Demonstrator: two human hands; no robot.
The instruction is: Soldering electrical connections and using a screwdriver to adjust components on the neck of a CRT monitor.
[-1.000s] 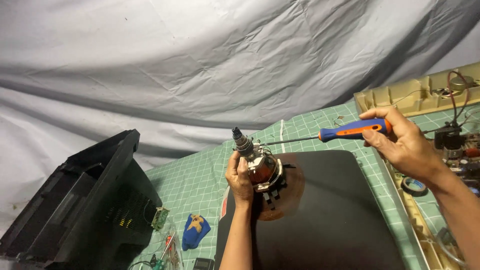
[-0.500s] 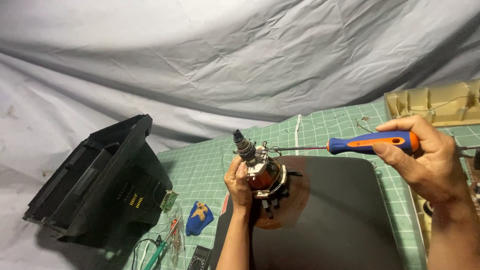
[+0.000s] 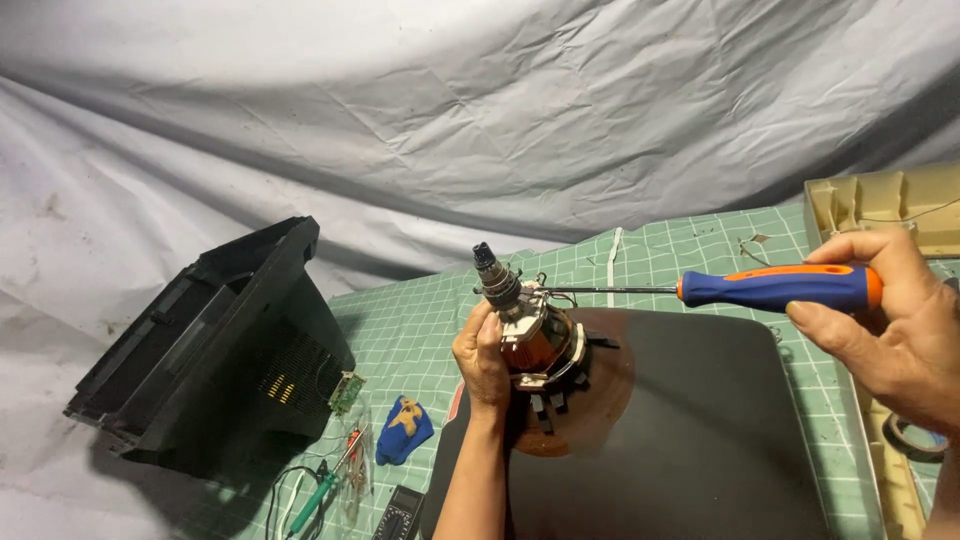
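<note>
Head view. Left hand (image 3: 484,350): fingers wrapped shut around the copper-wound deflection yoke with its black neck stub (image 3: 528,325), which sits on the narrow back end of the dark glass picture tube (image 3: 700,430). Right hand (image 3: 890,330): fingers closed on the blue-and-orange-handled screwdriver (image 3: 775,288), held level to the right of the yoke, its thin shaft reaching the yoke's collar. Judgement: the tip wants seating square in the clamp screw, with the left hand steadying the yoke against twist. The screw head itself is too small to make out. Left of the yoke: black plastic rear housing (image 3: 215,345); blue cloth (image 3: 404,430). Beige casing (image 3: 880,200) beyond the right hand, cut off by the frame edge.
</note>
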